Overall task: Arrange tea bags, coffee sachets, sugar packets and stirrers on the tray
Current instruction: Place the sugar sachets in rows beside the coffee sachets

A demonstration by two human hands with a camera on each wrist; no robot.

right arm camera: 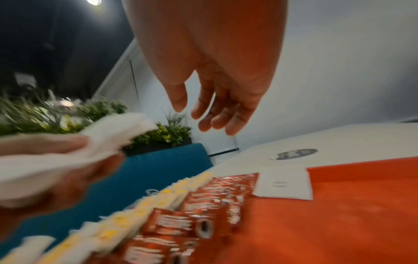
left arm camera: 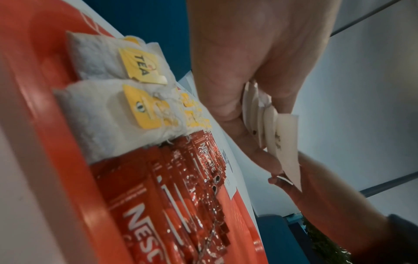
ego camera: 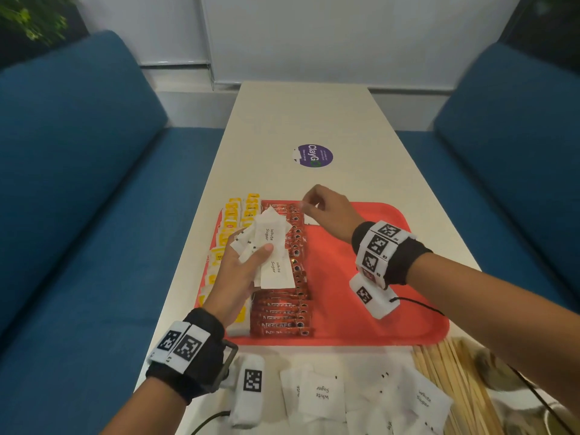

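Observation:
A red tray (ego camera: 376,309) lies on the table. Down its left side run a column of yellow-tagged tea bags (ego camera: 230,221) (left arm camera: 101,59) and a column of red coffee sachets (ego camera: 282,312) (left arm camera: 144,205). My left hand (ego camera: 248,259) hovers over them, gripping a fan of white sugar packets (ego camera: 271,246) (left arm camera: 285,142). My right hand (ego camera: 314,205) (right arm camera: 210,110) hangs over the tray's far end, fingers loosely curved and holding nothing. Just below it, a single sugar packet (ego camera: 311,220) (right arm camera: 282,184) lies flat on the tray beside the sachets.
Loose sugar packets (ego camera: 320,394) lie on the table in front of the tray. A bundle of wooden stirrers (ego camera: 448,372) sits at the near right. A round purple sticker (ego camera: 313,155) marks the table farther off. Blue sofas (ego camera: 78,183) flank both sides.

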